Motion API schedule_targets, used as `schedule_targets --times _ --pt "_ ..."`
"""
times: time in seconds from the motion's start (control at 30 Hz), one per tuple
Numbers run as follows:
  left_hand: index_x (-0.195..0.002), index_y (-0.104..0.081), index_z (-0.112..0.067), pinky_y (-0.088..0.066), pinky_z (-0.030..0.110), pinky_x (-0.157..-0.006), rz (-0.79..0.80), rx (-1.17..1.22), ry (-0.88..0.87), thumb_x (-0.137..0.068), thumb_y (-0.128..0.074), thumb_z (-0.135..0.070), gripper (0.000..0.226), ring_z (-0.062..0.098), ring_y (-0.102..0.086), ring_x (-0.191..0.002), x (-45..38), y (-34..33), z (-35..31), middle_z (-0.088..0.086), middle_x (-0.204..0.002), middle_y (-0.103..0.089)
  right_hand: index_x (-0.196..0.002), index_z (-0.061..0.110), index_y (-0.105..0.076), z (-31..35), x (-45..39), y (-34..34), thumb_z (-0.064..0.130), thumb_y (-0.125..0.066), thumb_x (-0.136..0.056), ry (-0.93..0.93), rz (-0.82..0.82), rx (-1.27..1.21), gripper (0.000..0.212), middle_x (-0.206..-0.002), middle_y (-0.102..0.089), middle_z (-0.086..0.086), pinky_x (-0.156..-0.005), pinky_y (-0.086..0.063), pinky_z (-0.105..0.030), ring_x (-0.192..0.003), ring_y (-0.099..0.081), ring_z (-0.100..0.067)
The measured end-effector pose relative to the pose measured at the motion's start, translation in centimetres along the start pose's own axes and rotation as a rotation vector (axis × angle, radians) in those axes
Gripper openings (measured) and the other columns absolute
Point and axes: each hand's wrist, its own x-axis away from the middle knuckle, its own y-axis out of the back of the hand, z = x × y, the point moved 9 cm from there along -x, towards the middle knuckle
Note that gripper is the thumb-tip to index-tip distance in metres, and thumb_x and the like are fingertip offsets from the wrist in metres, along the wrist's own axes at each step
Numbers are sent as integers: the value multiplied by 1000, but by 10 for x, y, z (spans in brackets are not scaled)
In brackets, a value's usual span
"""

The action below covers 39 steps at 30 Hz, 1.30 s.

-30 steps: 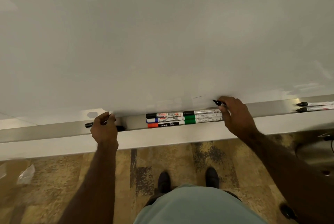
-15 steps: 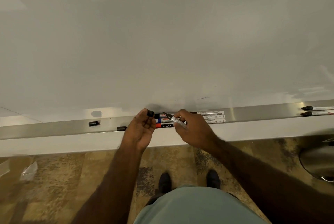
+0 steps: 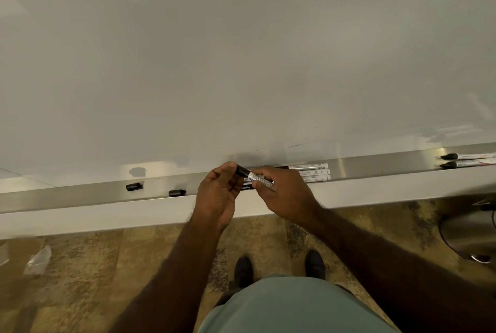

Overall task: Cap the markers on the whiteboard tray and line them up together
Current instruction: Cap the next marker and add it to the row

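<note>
Just above the metal whiteboard tray [image 3: 375,165], my right hand [image 3: 284,193] grips a white-barrelled black marker [image 3: 260,178]. My left hand [image 3: 218,193] pinches its black cap [image 3: 241,170], which sits on the marker's tip end. Behind my hands lie three markers [image 3: 314,173] side by side on the tray, mostly hidden. Two loose black caps lie on the tray to the left: the far left cap [image 3: 133,186] and the nearer cap [image 3: 177,192]. Two uncapped black markers [image 3: 467,160] rest at the tray's far right.
The whiteboard [image 3: 241,64] fills the upper view. Below the tray is patterned carpet with my shoes [image 3: 243,268]. A clear plastic wrapper [image 3: 37,260] lies on the floor at left, and a metal bin [image 3: 469,236] stands at right.
My hands have come together: the cap in my left hand has met the tip of the marker in my right hand. Before that, each hand picked its item off the tray.
</note>
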Motion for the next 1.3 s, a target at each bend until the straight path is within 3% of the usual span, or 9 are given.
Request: schedule_targets --times 0.2,0.33,0.47,0.57,0.63,0.8,1.0,1.17,1.3 --pt "-86 -64 -5 -58 29 -74 -27 -115 -158 -89 -60 -6 5 18 -68 -75 6 -7 -6 10 -81 -68 -110 17 -66 4 3 4 32 -57 -88 25 -35 32 28 -91 -72 1 -65 -47 -24 -75 -63 -15" --pt "-87 -64 -4 -57 28 -70 4 -191 -125 -86 -64 -6 3 20 -70 -78 4 -11 1 14 -84 -70 -104 22 -67 -8 7 12 32 -57 -86 27 -46 48 23 -79 -70 5 -56 -47 -25 -62 -57 -7" --pt "-84 -71 -12 -56 28 -73 53 -486 -128 -83 -70 -16 5 22 -71 -83 -5 -9 3 9 -82 -75 -102 25 -61 -48 13 34 31 -52 -84 58 -24 279 21 -83 -66 5 -62 -46 -27 -68 -51 -7" --pt "-86 -71 -20 -56 35 -77 -115 -768 -263 -85 -67 -32 12 22 -70 -84 -17 19 -19 4 -85 -74 -109 19 -61 -98 21 78 24 -47 -86 36 -114 433 27 -95 -65 -1 -78 -37 -32 -83 -50 -15" --pt "-88 -68 -21 -52 30 -72 -305 -950 -381 -89 -60 -35 16 21 -67 -81 -18 46 -43 -2 -82 -71 -111 19 -60 -136 28 106 26 -44 -86 -45 -127 570 30 -100 -65 -4 -83 -35 -38 -90 -52 -22" --pt "-100 -69 -8 -44 32 -80 -519 -1221 -577 -92 -53 -24 24 24 -62 -85 -19 89 -84 11 -97 -72 -108 22 -63 -184 41 126 22 -46 -83 -177 -82 670 30 -103 -64 -2 -88 -36 -46 -97 -55 -28" --pt "-106 -70 -5 -46 39 -88 -509 -1336 -577 -87 -53 -12 26 33 -63 -96 -19 101 -90 18 -106 -70 -96 25 -66 -182 42 128 22 -48 -77 -148 -135 603 26 -95 -62 4 -82 -33 -39 -92 -54 -23" --pt "-96 -74 -3 -49 42 -89 -430 -1406 -609 -79 -58 -3 23 36 -64 -93 -19 94 -88 21 -104 -70 -91 25 -66 -182 43 126 29 -53 -79 -132 -173 570 19 -92 -64 5 -81 -32 -36 -89 -56 -22" --pt "-89 -75 -1 -50 39 -83 -380 -1508 -616 -79 -61 -4 18 34 -64 -90 -23 94 -85 20 -95 -72 -95 17 -66 -195 48 161 32 -48 -83 -290 -318 683 26 -97 -66 -6 -84 -39 -42 -93 -56 -28"
